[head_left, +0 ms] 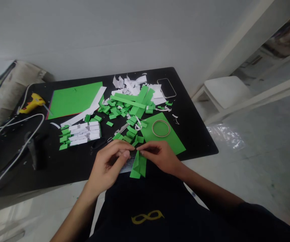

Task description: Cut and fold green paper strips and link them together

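Both my hands meet at the near edge of the black table [66,161]. My left hand [109,164] has its fingers closed on a folded green and white paper piece [137,164]. My right hand [160,155] pinches the top of the same piece from the right. The piece hangs down over my lap. Just beyond my fingers lie several small folded green pieces [127,134] and a pair of scissors [121,129].
A green sheet [165,141] with a tape ring [161,128] lies to the right. A heap of green and white strips [132,99], a phone [166,88], a large green sheet [73,99], a row of white folded pieces [83,133], a yellow glue gun [32,102] and cables [16,121] are on the table. A white stool [224,89] stands to the right.
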Available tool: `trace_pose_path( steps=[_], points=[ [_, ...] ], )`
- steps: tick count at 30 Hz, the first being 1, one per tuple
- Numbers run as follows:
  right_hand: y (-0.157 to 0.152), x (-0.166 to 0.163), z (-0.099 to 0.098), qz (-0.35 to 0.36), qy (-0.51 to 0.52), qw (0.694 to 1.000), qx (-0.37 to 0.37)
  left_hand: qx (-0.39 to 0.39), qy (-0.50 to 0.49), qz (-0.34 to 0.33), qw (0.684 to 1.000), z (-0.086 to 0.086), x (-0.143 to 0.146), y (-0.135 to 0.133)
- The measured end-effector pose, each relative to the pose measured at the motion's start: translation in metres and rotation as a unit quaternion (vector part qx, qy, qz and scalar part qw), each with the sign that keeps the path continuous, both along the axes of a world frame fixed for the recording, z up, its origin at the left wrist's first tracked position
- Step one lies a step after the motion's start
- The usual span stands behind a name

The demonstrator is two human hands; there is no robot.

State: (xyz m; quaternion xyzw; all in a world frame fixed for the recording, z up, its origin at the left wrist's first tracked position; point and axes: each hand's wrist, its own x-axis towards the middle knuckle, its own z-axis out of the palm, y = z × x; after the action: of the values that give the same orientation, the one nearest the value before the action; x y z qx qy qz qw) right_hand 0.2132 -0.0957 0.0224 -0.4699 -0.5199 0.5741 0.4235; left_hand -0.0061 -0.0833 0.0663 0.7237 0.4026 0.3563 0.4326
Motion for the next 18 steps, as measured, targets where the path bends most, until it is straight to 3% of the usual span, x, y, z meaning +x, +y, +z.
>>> trace_pose_path(
  steps=[7, 18],
  points=[
    [-0.001, 0.000, 0.011, 0.055, 0.007, 0.998, -0.030, 0.094, 0.088, -0.152, 0.980, -0.002, -0.005, 0.007],
    [0.000, 0.004, 0.024, 0.047, 0.041, 0.995, -0.073, 0.109, 0.059, -0.128, 0.984, -0.007, -0.002, 0.002]
  ],
)
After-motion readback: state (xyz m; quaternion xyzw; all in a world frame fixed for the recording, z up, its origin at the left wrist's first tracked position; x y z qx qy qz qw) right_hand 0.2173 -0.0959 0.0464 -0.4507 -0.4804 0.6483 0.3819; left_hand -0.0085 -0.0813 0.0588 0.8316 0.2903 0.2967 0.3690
